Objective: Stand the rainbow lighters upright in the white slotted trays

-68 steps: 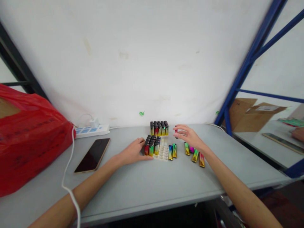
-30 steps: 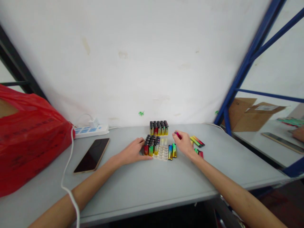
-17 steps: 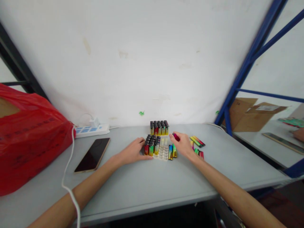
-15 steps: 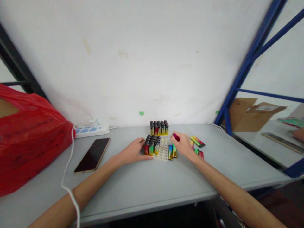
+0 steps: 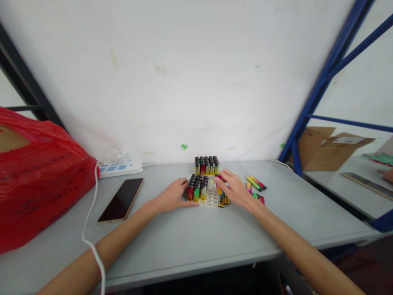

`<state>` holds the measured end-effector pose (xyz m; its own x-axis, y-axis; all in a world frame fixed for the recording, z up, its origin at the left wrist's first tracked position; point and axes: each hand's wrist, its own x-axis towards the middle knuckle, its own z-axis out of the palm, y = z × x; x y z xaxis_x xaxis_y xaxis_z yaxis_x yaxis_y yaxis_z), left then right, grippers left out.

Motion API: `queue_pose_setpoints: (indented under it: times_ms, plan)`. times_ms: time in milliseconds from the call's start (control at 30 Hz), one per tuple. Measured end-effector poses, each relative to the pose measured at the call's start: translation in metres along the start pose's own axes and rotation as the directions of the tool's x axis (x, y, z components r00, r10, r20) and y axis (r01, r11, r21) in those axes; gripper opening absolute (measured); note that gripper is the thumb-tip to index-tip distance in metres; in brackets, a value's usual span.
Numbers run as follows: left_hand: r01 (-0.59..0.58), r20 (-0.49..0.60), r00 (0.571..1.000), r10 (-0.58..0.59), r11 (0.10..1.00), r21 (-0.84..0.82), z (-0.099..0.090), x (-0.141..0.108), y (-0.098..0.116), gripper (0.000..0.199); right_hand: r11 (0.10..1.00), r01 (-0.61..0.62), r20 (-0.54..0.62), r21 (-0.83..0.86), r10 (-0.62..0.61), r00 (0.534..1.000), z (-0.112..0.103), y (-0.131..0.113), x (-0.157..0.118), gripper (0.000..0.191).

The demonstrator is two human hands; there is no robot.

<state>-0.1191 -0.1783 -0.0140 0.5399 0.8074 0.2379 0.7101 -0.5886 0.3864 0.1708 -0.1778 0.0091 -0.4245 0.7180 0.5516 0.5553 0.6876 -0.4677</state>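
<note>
A clear plastic tray lies on the table, with rows of upright black-topped lighters filling its left part and bare pockets on its right. My left hand braces the tray from the left, fingers against the lighters and thumb along the front edge. Over the tray's right side, my right hand pinches a purple-and-yellow lighter, held upright. Two shiny blue-and-gold lighters lie just below that hand. To its right are several loose colourful lighters, partly hidden by the hand.
Another block of upright lighters stands behind the tray near the wall. On the left are a phone, a white power strip, a white cable and a red plastic bag. A blue rack post rises at right.
My right hand has moved slightly left with the lighter, turning it upright over the tray's right side. My left hand stays against the tray.
</note>
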Motion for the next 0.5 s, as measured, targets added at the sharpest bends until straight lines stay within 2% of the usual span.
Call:
queue_pose_setpoints:
  times_ms: [133, 300, 400, 500]
  plan:
    - [-0.021, -0.004, 1.0, 0.021, 1.0, 0.004, 0.001, 0.0, -0.001, 0.072, 0.998, -0.014, 0.167, 0.064, 0.003, 0.986, 0.004, -0.007, -0.004, 0.048]
    - [-0.012, 0.013, 1.0, 0.011, 0.999, 0.033, 0.0, 0.0, -0.001, 0.073, 0.993, 0.0, 0.212, 0.121, -0.025, 0.977, 0.011, -0.013, -0.006, 0.047]
    - [-0.009, 0.004, 1.0, 0.009, 1.0, 0.013, 0.0, 0.0, 0.0, 0.071, 0.996, 0.059, 0.275, 0.069, -0.076, 0.958, 0.017, -0.011, -0.006, 0.046]
    - [-0.006, 0.004, 1.0, 0.006, 1.0, 0.018, 0.0, 0.0, 0.001, 0.071, 0.991, 0.118, 0.308, -0.066, -0.093, 0.947, 0.023, -0.01, -0.007, 0.042]
